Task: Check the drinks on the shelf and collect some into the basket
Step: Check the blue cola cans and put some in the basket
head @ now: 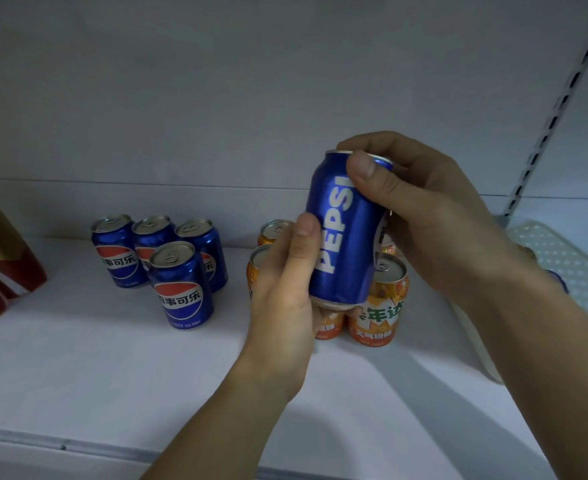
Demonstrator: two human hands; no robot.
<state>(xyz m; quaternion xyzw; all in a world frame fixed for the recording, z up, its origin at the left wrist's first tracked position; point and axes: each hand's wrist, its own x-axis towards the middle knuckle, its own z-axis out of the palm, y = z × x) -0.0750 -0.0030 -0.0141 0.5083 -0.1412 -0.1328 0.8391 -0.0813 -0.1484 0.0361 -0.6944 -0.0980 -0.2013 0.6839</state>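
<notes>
Pepsi can point(343, 230) — between both hands' fingers point(367, 169)

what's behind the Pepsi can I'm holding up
Orange soda cans stand on the shelf behind the held Pepsi can; it and both hands hide how many.

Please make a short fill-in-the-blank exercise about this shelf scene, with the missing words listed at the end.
1. Both hands hold one blue can printed with the word ____.
2. The number of blue cans standing on the shelf at the left is ____.
3. The cans standing behind the held can are ____ in colour.
4. The right hand grips the can near its ____ end, and the left hand grips lower.

Missing words: PEPSI; four; orange; top
</notes>
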